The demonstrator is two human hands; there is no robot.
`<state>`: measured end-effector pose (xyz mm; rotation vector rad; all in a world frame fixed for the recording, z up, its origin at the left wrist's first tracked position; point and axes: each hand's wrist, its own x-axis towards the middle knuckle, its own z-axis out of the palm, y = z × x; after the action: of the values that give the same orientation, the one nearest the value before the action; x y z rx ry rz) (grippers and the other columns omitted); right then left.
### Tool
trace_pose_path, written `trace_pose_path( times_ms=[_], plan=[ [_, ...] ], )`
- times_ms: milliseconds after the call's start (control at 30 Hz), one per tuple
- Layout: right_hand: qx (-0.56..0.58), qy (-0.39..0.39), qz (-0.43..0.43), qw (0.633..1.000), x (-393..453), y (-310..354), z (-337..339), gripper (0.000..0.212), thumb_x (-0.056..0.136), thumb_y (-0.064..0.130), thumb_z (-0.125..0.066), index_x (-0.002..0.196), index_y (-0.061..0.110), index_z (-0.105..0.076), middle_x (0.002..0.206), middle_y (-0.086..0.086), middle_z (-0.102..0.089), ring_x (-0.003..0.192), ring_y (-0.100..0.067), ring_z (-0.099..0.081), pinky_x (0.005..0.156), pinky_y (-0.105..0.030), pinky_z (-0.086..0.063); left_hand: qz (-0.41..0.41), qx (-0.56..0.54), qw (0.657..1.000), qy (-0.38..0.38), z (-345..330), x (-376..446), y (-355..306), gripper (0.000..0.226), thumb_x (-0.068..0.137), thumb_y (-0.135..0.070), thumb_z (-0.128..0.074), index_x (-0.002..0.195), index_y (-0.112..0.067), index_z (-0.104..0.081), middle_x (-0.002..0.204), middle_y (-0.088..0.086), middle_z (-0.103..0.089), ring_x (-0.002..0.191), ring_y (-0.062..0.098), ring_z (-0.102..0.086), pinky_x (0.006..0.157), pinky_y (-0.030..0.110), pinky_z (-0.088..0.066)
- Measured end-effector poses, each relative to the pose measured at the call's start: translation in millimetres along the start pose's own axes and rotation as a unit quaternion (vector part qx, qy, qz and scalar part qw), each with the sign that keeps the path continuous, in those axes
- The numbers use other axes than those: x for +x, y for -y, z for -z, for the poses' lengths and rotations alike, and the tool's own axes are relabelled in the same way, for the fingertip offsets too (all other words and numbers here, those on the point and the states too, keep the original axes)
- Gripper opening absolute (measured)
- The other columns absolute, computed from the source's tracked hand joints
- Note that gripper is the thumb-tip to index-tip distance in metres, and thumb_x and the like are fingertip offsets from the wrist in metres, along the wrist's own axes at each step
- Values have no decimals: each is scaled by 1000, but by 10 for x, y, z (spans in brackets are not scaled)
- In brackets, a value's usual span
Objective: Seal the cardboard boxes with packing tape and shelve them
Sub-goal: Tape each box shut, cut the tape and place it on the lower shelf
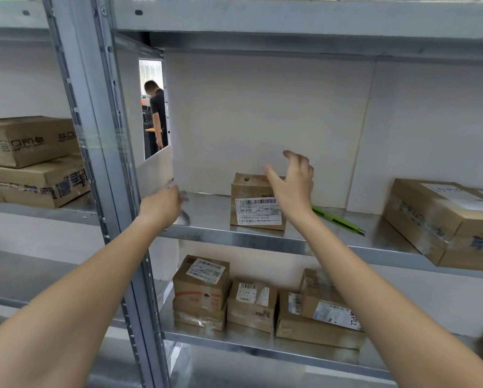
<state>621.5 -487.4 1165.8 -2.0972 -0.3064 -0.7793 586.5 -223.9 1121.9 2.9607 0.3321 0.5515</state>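
Both forearms are reaching up to the shelf (262,242). Right hand (293,186) is hovering spread and empty just before the box (255,208), partly hiding its top. Left hand (161,205) is curling around something blurred, too smeared to identify.

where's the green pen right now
In the head view, the green pen lies on the middle shelf, right of the small labelled box and just behind the right hand's wrist.
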Motion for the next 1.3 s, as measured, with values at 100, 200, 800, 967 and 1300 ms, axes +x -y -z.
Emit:
trace_pose_path(
  times_ms=[100,200,800,967,1300],
  plan=[
    [-6,33,80,996,5,91,-25,51,93,43,-60,136,18,-52,138,-3,-50,132,-20,-35,107,-36,-31,-1,-141,989,-54,258,-9,-216,25,106,-29,-34,108,-11,-51,100,11,-65,88,35,-63,82,47,-51],
    [39,112,117,986,25,215,-71,52,89,42,-65,136,21,-55,135,0,-55,130,-16,-39,105,-32,-34,3,-425,903,-71,502,-29,-560,28,106,-32,-36,107,-7,-49,81,8,-65,74,27,-64,69,38,-56],
    [278,220,-8,935,180,565,182,34,90,15,-67,123,12,-66,105,-1,-67,90,-6,-62,79,-19,-48,-28,-603,790,-107,711,-181,-1244,28,106,-28,-32,84,-17,-45,65,4,-52,49,12,-49,46,28,-40],
    [249,168,26,953,185,538,195,21,86,10,-72,105,3,-74,86,-1,-70,68,9,-61,68,-9,-45,-23,-635,770,-64,661,-241,-1259,24,106,-23,-31,99,-8,-47,64,7,-51,50,13,-49,44,26,-40],
    [256,162,-83,949,257,452,223,8,87,13,-69,85,5,-72,75,-1,-61,68,-7,-48,67,-16,-41,-157,-602,783,11,517,-540,-1209,36,90,-29,-43,68,-5,-56,45,6,-54,43,21,-53,61,32,-50]
  ],
)
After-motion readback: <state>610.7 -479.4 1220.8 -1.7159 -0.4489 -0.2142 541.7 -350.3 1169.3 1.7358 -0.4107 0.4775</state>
